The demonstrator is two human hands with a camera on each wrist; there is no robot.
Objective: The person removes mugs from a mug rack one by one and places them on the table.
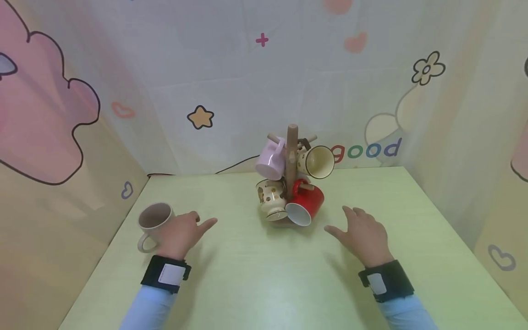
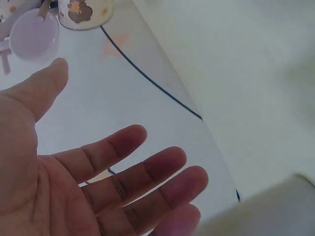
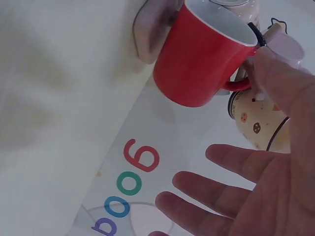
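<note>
My left hand [image 1: 178,234] is held over the table's left side with fingers spread and thumb out, grasping nothing. A plain light mug [image 1: 148,227] stands upright beside it, partly hidden behind the hand. My right hand [image 1: 365,236] hovers at the right, thumb apart from the fingers, also holding nothing. Between the hands, farther back, a wooden mug tree [image 1: 292,158] carries several mugs. A lilac mug [image 1: 271,161] and a cream mug with a dark rim [image 1: 318,161] hang on top. Below them are a patterned cream mug [image 1: 272,197] and a red mug [image 1: 307,204] with a white inside.
The pale green table [image 1: 255,284] reaches back to a wall cloth [image 1: 231,82] printed with hearts, a star and the word "good". Printed cloth also covers both sides. Black bands are strapped on both wrists.
</note>
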